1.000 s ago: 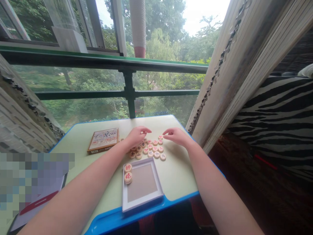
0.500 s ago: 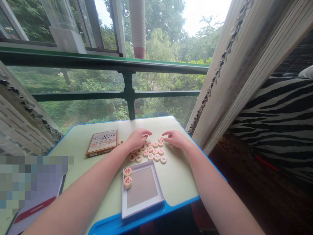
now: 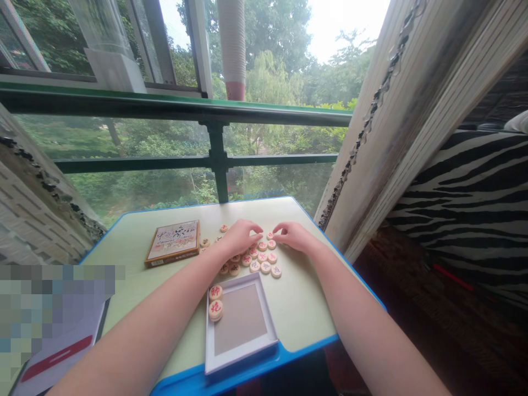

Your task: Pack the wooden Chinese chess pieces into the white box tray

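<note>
Several round wooden Chinese chess pieces (image 3: 263, 257) with red or dark characters lie in a loose group on the pale table. My left hand (image 3: 244, 235) is over the group's far side, hiding some of them, its fingers stretched to the right and apart from the thumb. Just right of the group is my right hand (image 3: 295, 235), its fingertips and thumb apart beside a red-marked chess piece (image 3: 270, 236). Neither hand visibly holds a piece. A shallow white box tray (image 3: 270, 313) stands nearer to me, with red-marked chess pieces (image 3: 215, 309) stacked along its left side.
A Chinese chess box lid (image 3: 173, 240) lies at the table's left. The blue-edged table (image 3: 307, 297) stands before a green railing (image 3: 173, 163). Curtains (image 3: 371, 148) hang on both sides. A flat purple item with a red strip (image 3: 58, 357) lies at lower left.
My left hand has moved right over the pieces, uncovering some at its left. My right hand has shifted slightly left, closer to the far-right pieces.
</note>
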A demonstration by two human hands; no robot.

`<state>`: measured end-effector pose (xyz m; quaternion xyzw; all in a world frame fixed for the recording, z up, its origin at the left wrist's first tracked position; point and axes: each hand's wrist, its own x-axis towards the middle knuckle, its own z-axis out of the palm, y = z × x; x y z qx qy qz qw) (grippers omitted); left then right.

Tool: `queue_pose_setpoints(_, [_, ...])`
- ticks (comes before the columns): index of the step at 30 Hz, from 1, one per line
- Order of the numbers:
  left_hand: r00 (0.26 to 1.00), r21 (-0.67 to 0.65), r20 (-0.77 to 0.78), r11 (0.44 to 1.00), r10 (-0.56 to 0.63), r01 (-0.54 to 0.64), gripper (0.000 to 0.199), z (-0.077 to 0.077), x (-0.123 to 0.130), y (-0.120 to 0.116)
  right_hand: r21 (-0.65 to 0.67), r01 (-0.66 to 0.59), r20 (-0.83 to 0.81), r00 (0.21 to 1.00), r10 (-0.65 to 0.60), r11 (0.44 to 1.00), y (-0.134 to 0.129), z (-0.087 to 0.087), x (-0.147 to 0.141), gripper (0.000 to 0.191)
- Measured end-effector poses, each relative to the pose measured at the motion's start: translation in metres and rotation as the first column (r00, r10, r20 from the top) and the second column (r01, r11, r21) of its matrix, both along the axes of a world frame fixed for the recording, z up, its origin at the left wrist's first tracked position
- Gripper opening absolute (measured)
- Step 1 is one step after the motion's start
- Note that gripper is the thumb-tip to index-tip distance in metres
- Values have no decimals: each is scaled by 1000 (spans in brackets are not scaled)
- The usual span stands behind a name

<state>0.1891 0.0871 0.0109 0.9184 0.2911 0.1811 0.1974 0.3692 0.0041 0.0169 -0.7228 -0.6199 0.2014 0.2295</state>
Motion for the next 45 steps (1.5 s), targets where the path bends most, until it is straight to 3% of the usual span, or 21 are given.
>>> queue_pose_setpoints(11, [991, -119, -108, 988, 84, -97, 31, -2, 12, 4, -19, -21, -17, 1000, 21, 1000, 3, -2, 2, 34])
queue_pose_setpoints(21, [981, 6, -179, 997, 80, -81, 30, 4, 12, 0, -7, -29, -61, 998, 29, 1000, 2, 1, -1, 46])
queue_pose_setpoints(45, [994, -17, -92, 998, 66, -68, 30, 6, 9, -1, 84, -49, -161, 985, 62, 995, -2, 8, -8, 33])
